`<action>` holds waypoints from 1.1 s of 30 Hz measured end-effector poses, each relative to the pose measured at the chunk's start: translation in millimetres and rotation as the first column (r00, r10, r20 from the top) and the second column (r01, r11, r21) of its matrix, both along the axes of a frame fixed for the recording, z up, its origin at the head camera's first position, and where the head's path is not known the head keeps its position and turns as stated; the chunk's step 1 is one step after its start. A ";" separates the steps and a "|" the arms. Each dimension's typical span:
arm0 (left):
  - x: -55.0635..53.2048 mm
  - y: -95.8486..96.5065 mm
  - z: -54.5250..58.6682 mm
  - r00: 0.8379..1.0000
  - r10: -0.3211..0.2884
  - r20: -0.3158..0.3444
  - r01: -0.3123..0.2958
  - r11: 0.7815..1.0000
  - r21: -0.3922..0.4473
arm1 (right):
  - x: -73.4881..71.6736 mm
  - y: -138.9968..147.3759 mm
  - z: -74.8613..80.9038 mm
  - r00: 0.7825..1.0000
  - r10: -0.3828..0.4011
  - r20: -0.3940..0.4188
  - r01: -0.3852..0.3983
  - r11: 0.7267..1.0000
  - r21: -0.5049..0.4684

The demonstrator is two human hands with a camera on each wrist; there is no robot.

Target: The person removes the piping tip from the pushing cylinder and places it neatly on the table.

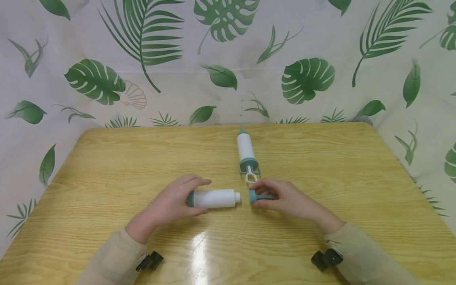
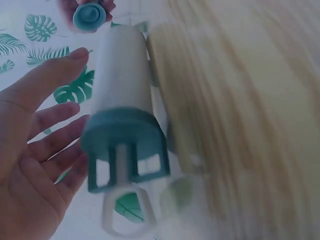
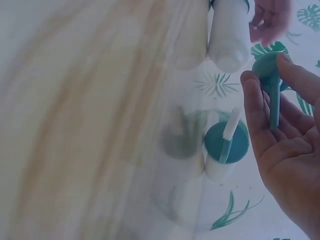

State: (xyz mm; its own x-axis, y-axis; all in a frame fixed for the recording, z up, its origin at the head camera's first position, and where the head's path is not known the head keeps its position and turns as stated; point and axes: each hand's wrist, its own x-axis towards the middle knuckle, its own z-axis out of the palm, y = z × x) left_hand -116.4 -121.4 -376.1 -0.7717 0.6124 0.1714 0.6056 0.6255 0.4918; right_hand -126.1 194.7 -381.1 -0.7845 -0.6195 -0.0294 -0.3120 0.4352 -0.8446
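A white plastic syringe (image 1: 215, 198) with a teal handle end lies sideways on the table, its bare white neck pointing right. Around its teal end is my left hand (image 1: 174, 200), thumb and fingers spread apart. In the left wrist view those fingers (image 2: 57, 122) stand beside the barrel with a gap, and the teal grip (image 2: 125, 137) and white pull ring (image 2: 129, 212) show plainly. Just off the neck, my right hand (image 1: 285, 198) pinches a teal nozzle cap (image 1: 253, 196) with a thin spout between thumb and fingers. Its wide end faces the neck, apart from it.
A second white syringe (image 1: 246, 147) lies behind, its teal nozzle pointing away and its white pull ring (image 1: 251, 178) close to my right hand. The wooden table (image 1: 320, 158) reaches back to a leaf-print cloth (image 1: 256, 83). Small black devices (image 1: 327, 259) sit at both wrists.
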 end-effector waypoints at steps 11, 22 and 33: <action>4.9 40.2 5.5 0.990 -0.071 -0.122 0.089 0.985 0.151 | 1.2 -21.1 7.7 0.998 0.048 -0.032 -0.050 0.996 -0.080; 3.2 57.8 -0.8 0.971 -0.109 -0.214 0.153 0.967 0.204 | 1.7 -29.2 9.2 0.996 0.083 -0.042 -0.085 0.994 -0.064; 0.4 51.2 -3.5 0.977 -0.061 -0.203 0.114 0.958 0.263 | 0.3 -19.5 6.8 0.997 0.064 -0.045 -0.066 0.996 -0.053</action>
State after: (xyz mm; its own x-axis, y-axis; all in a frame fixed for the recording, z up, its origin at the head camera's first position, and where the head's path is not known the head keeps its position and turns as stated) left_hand -116.0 -70.2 -379.6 -0.6537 0.5859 0.4790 0.7510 0.4244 0.5058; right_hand -125.8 175.2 -374.3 -0.7422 -0.6691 0.0386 -0.3748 0.3667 -0.8515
